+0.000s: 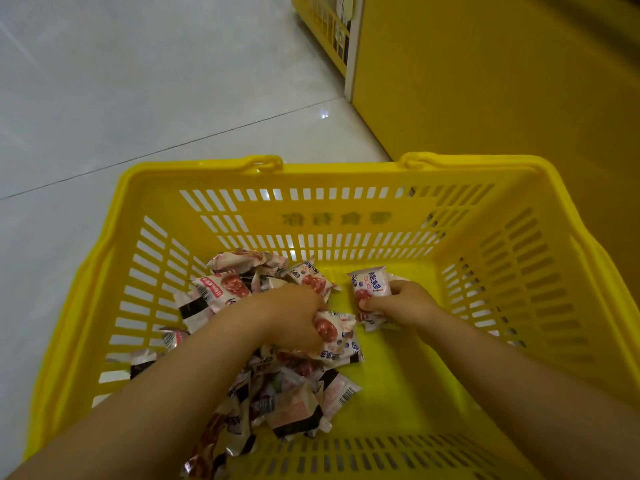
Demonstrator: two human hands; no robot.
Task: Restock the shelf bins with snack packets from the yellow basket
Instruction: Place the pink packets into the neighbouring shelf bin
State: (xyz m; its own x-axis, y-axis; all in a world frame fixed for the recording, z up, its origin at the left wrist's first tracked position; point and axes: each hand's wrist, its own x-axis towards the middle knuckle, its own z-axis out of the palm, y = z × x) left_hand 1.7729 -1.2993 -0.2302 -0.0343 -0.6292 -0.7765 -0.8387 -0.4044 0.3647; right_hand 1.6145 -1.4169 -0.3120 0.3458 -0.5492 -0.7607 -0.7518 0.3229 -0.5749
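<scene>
A yellow slotted basket (pixel 332 216) sits on the floor below me. Several white and pink snack packets (pixel 291 396) lie piled in its left half. My left hand (pixel 294 317) is down in the pile, fingers curled round a bunch of packets (pixel 334 332). My right hand (pixel 405 301) grips a single packet (pixel 369 289) near the middle of the basket, thumb across its front. Both forearms reach in from the near edge.
A yellow shelf unit side panel (pixel 502 81) stands just right of the basket. Another yellow railed shelf (pixel 325 26) shows at the top. Pale glossy floor tiles (pixel 138 98) spread to the left and beyond the basket.
</scene>
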